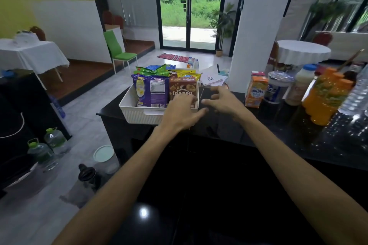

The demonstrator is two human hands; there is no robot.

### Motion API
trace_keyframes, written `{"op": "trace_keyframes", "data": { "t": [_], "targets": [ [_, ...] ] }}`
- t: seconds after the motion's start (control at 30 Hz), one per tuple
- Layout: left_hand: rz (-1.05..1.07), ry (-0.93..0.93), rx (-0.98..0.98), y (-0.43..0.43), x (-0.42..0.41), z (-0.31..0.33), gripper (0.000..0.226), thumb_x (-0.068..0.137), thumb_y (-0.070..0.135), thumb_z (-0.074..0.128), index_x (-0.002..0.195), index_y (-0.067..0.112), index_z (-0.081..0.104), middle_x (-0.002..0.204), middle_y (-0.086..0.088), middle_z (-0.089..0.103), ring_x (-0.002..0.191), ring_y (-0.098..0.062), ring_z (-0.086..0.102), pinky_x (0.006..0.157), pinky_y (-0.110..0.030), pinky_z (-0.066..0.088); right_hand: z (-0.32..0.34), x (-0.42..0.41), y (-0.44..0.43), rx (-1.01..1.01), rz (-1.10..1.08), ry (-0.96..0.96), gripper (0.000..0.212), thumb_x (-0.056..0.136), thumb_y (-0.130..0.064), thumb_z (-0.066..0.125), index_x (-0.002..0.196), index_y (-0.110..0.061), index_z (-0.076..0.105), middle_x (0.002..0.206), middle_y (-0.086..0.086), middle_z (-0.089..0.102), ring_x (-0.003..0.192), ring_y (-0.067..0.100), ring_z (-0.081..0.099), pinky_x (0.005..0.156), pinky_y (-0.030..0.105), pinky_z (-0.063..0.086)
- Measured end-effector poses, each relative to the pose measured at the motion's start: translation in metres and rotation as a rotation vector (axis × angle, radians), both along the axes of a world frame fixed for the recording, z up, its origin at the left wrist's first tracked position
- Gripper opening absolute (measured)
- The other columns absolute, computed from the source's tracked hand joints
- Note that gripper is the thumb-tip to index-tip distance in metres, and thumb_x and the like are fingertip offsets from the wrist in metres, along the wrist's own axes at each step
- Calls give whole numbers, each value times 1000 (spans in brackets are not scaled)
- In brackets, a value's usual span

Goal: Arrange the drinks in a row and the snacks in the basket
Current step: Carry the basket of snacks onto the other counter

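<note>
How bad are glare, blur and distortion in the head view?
Head view: wide-angle bending curves the white pillar and stretches the orange bottles at the right edge; a lamp glare spot sits on the black counter; the glass door is bright against a dim interior; the right hand is slightly motion-blurred.

Function hall (clothed tables, banquet chairs).

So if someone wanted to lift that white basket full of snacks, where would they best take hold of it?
Probably by the rim of its two short ends, one hand on each, coming in from the sides. The white basket is wide, open-topped and packed with upright snack packs, so a single grip would likely tip it. The left hand is already at its near right corner; the right hand hovers beside it.
</note>
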State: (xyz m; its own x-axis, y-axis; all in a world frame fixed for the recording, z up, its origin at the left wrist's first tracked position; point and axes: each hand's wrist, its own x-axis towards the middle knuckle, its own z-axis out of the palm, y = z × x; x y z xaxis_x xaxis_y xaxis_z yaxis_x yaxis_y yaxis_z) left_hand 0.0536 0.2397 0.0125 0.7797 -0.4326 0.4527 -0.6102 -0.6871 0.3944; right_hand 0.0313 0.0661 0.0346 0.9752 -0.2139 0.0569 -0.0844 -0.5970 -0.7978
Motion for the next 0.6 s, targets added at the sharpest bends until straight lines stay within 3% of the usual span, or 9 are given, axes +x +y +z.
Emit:
{"op": "trace_keyframes", "data": {
  "t": [0.13,0.3,0.4,0.47,0.6],
  "targets": [
    [137,-128,79,-11,-9,-26,43,89,51,57,117,20,65,103,-4,70,100,-28,58,84,-40,34,-8,0,10,-35,41,-41,55,86,-26,72,135,-14,52,127,10,62,110,23,62,92,45,55],
    [17,-120,-94,7,-1,-28,12,89,27,65,97,19,69,90,0,72,87,-28,58,74,-34,23,-15,9,22,-82,95,-72,36,90,-15,66,125,-21,62,118,6,69,101,20,67,91,41,55],
    [-57,-98,-99,20,5,-27,10,89,26,66,93,16,68,90,3,72,85,-27,60,77,-38,31,-21,14,29,-134,100,-118,31,91,-14,63,120,-26,67,115,2,71,95,11,66,79,20,53],
    [-89,-82,-91,29,9,-28,12,89,26,67,94,15,68,91,2,72,87,-27,61,80,-41,36,-26,18,35,-175,98,-143,27,92,-16,62,115,-28,69,110,0,72,89,5,62,66,5,42],
    [-136,-73,-87,42,16,-29,14,88,24,69,97,14,68,92,-1,72,88,-26,61,82,-44,38,-32,21,43,-229,70,-208,19,91,-20,64,106,-28,72,103,0,74,80,0,59,60,-4,34]
  ]
}}
